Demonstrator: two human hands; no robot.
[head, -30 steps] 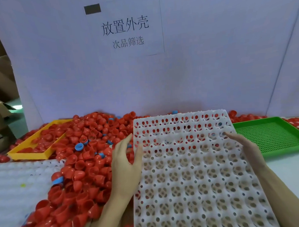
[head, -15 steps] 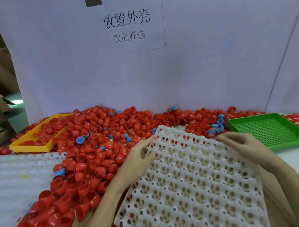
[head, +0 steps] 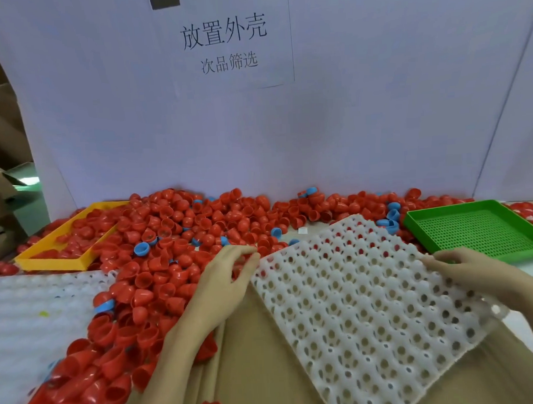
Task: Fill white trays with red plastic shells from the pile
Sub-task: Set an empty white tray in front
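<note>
Since the cells need to sit flat for filling, my right hand [head: 457, 266] grips the empty white tray's [head: 371, 313] edge, left hand [head: 225, 274] relaxed at its corner, touching the red shells [head: 175, 236] piled alongside.

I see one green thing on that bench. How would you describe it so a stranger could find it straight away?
Start at the white backboard with the printed sign and follow the pile of red shells to its right end. There lies the green tray, just beyond the right hand. It alone is green, with a finely perforated floor and no shells in it.
</note>
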